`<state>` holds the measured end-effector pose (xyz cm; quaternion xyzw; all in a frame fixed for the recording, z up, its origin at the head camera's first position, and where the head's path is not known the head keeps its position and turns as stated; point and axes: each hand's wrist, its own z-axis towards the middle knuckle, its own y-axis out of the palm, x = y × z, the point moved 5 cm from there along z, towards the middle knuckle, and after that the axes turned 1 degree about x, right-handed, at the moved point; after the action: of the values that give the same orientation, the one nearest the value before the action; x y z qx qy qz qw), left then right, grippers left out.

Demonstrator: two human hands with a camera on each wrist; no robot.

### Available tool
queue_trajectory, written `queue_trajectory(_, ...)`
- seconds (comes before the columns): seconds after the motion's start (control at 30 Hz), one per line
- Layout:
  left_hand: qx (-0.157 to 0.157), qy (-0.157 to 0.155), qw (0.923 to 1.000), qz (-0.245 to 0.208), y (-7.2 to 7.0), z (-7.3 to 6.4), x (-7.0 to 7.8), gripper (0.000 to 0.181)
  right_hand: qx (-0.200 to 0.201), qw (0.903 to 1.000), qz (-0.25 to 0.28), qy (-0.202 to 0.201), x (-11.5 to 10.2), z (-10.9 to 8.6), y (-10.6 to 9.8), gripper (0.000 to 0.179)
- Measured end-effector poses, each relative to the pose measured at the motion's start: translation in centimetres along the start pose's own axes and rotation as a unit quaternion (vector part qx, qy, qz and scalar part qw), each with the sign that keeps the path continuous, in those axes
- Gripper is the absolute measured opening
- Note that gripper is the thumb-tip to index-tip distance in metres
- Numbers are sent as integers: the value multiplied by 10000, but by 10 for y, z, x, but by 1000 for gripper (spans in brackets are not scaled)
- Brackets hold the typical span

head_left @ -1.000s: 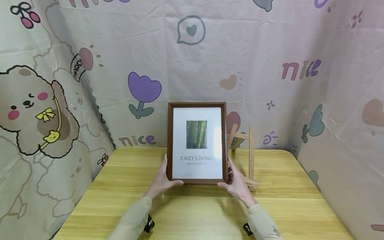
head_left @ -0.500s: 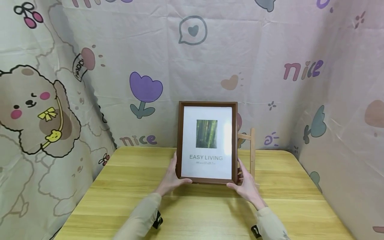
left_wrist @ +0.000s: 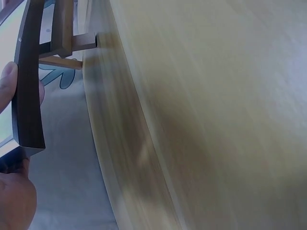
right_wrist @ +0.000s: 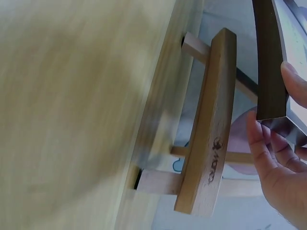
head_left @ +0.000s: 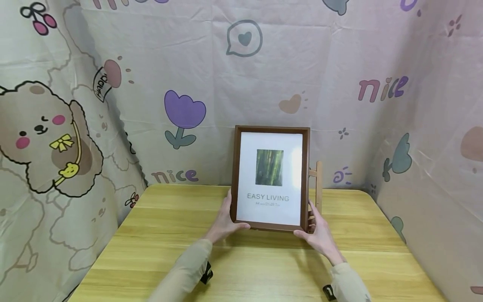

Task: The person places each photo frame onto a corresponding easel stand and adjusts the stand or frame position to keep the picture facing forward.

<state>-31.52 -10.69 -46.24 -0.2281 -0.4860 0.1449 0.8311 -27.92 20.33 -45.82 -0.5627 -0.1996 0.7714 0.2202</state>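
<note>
Both my hands hold a brown picture frame (head_left: 269, 214) with a bamboo print and the words "EASY LIVING". My left hand (head_left: 225, 221) grips its lower left corner, thumb on the front; my right hand (head_left: 320, 235) does the same at the lower right. Behind the frame stands a small wooden easel (head_left: 319, 184), mostly hidden in the head view. The right wrist view shows the easel's front ledge (right_wrist: 206, 124) apart from the frame's bottom edge (right_wrist: 271, 62). Thumb and fingers clasp the frame's side (left_wrist: 29, 96) in the left wrist view.
A light wood-grain table (head_left: 181, 209) lies under the hands. Behind it and on both sides hangs a printed cloth (head_left: 241, 92) with cartoon figures. Black wrist straps (head_left: 206, 273) show at the sleeves.
Both hands have carried the picture frame to the right, from beside the easel to in front of it. It now covers most of the easel.
</note>
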Motion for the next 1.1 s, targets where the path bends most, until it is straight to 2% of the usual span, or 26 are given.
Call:
queue_trajectory(0.2,-62,-11,9999,145,9,6,1,137,27,9999,92,-52,4,-2,-8,113)
queue_trajectory(0.43,-110,73,9999,107,18,14,7,139,205,9995,-224,-58,9,-4,-17,108)
queue_trajectory(0.77,-146,194,9996,130,34,24,15,140,274,9995,77,105,18,-6,-29,108)
queue_trajectory(1.1,-265,124,9996,2,45,30,19,141,282,9989,291,215,24,-9,-37,108)
